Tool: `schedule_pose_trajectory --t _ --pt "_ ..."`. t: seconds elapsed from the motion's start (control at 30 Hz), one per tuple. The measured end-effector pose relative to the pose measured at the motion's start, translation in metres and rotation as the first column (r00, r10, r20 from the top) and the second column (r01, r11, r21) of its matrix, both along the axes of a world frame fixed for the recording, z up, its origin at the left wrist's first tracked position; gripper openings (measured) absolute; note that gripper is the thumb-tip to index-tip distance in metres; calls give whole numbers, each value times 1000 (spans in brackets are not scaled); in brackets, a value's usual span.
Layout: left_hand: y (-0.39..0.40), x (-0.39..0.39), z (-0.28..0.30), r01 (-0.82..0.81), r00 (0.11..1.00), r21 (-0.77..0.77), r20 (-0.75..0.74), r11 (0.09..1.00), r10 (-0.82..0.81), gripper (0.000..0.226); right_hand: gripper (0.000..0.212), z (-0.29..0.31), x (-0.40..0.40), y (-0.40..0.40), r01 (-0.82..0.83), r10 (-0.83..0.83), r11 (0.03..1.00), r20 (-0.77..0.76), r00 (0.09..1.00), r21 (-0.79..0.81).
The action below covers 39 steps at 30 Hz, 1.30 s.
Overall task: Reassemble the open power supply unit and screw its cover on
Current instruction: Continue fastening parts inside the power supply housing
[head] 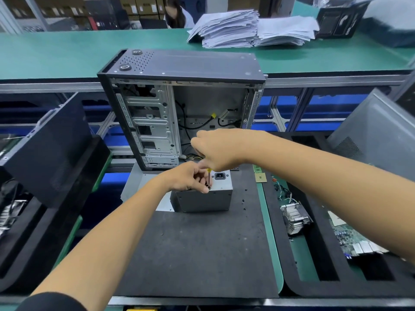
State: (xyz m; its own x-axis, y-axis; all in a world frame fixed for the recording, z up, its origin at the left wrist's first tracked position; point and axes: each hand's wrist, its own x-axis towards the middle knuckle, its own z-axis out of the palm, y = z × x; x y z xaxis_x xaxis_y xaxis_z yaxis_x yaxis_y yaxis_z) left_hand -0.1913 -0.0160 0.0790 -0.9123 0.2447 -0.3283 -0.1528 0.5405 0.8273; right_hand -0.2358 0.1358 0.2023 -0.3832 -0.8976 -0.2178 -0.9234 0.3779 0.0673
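Observation:
The grey power supply unit sits on the black foam mat with its cover on and its power socket facing up at the back. My right hand grips the handle of a screwdriver, whose shaft stands upright with the tip at the unit's top edge. My left hand rests on the unit's top left corner, and its fingertips pinch the shaft near the tip. The screw under the tip is hidden.
An open computer case stands upright just behind the unit. Loose black screws lie on the mat to the right. A heatsink and circuit board lie in the right tray. Case panels lean at left and right. Paper stacks are on the far bench.

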Motion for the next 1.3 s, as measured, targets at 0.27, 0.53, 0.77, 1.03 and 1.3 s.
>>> schedule_pose_trajectory --t 0.27,0.53,0.77,1.03,1.3 --pt "1 0 -1 -27 1000 -11 -3 1000 27 15 36 -1 1 -1 37 -44 998 -124 991 -56" --pt "4 1 1 -43 999 -31 11 999 44 12 11 3 2 -5 -36 37 999 60 997 -21" --pt "4 3 -1 -82 996 -14 24 997 83 14 29 -12 9 -14 54 -86 989 -240 967 -137" --pt "4 3 -1 -84 996 8 30 996 84 14 7 0 3 -9 -142 142 990 8 990 -15" --pt "3 -1 -1 -76 997 26 30 997 76 12 26 -1 5 -9 -18 23 999 -113 993 48"
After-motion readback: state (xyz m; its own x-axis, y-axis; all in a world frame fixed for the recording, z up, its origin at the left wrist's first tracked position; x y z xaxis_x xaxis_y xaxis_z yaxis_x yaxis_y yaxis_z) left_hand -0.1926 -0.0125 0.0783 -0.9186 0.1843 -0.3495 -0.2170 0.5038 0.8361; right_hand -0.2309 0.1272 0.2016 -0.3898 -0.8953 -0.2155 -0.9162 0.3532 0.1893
